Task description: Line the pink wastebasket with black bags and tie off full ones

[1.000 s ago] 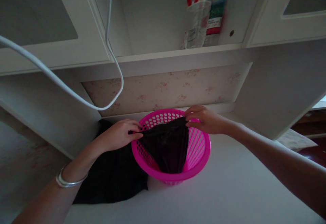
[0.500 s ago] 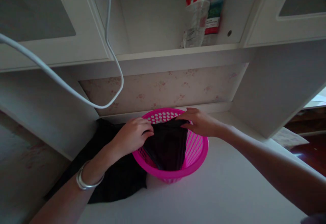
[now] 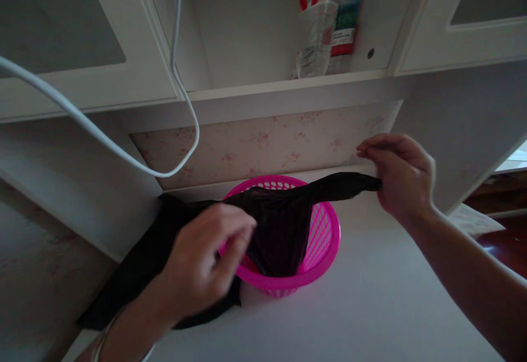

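Note:
A black plastic bag (image 3: 280,236) hangs partly inside a pink perforated basket (image 3: 288,282), with more of it spread on the surface to the left. My right hand (image 3: 405,173) is closed on one end of the bag, stretching it rightward past the basket's rim. Over the basket's left side, my left hand (image 3: 206,258) is curled, thumb and fingertips close together. It is blurred by motion, and nothing shows between its fingers. This hand covers part of the bag and the left rim. A bracelet (image 3: 101,345) circles the left wrist.
The basket stands on a white surface (image 3: 370,296) against a floral-papered back panel (image 3: 263,142). Above is an open cabinet shelf with a clear plastic bottle (image 3: 315,38) and a container with a green and red label (image 3: 346,27). A white cable (image 3: 123,151) loops down at the left.
My right hand has moved right and away from the basket, drawing out one end of the bag. My left hand has come off the bag's edge and moved toward me.

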`<state>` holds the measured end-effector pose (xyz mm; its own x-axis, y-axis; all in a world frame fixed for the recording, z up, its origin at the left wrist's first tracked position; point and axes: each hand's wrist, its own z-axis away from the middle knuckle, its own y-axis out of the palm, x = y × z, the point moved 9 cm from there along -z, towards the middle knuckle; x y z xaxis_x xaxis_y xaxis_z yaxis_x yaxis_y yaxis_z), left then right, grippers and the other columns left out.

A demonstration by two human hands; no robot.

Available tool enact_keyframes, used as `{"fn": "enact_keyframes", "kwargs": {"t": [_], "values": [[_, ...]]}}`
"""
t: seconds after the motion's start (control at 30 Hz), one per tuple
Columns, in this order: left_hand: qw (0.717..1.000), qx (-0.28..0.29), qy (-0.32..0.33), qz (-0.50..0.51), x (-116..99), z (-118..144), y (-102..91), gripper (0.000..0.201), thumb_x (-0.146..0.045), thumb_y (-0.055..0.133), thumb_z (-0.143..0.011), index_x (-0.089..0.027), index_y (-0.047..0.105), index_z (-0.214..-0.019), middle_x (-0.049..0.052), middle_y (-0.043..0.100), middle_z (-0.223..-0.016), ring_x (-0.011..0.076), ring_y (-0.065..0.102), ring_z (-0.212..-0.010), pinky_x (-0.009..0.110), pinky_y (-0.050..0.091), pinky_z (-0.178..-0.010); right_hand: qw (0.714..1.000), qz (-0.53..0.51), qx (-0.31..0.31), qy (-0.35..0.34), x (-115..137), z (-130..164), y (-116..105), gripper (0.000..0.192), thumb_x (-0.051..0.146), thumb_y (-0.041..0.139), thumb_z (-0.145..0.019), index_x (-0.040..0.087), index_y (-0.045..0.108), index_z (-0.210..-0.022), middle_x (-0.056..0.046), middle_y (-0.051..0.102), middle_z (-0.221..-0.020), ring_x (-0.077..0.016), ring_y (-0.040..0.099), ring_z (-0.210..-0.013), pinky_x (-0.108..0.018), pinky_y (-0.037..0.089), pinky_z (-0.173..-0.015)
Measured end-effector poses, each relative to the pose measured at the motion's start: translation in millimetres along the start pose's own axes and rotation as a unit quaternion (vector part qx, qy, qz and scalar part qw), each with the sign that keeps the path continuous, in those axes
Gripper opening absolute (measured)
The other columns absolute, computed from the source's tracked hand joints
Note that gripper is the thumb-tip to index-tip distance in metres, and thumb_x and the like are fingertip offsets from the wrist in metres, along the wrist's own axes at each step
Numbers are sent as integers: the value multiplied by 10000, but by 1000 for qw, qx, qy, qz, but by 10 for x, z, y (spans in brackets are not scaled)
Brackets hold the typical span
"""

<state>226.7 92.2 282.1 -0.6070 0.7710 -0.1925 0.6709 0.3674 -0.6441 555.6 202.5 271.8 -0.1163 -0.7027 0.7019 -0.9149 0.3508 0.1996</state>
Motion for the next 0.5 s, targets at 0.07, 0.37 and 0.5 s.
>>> {"fn": "enact_keyframes", "kwargs": {"t": [0.07,0.37,0.5], "values": [[988,87,125,-9,-502,4,287,197,-134,549,-1013,-197,680,-1146,40,760,-1092,156,712,-997,263,553,-929,979,68,40,-186,609,169,175,202,96,644,-881,268,748,-902,-6,734,-873,-191,672,-851,-347,530,-807],[936,218,51,-273,243,-185,1050,414,-258,677,-984,-156,632,-1383,120,713,-1368,332,668,-1226,552,443,-1112,702,412,546,-196,-204,921,1282,493,187,629,-950,171,571,-1439,-141,721,-1351,-307,738,-1136,-399,581,-911],[887,277,-40,-368,652,-57,942,588,-274,725,-959,-212,541,-1514,94,795,-1083,317,747,-935,463,498,-808,664,430,586,-173,-519,882,1217,382,198,667,-941,205,672,-1323,-97,779,-1227,-291,756,-1077,-387,555,-901]]}}
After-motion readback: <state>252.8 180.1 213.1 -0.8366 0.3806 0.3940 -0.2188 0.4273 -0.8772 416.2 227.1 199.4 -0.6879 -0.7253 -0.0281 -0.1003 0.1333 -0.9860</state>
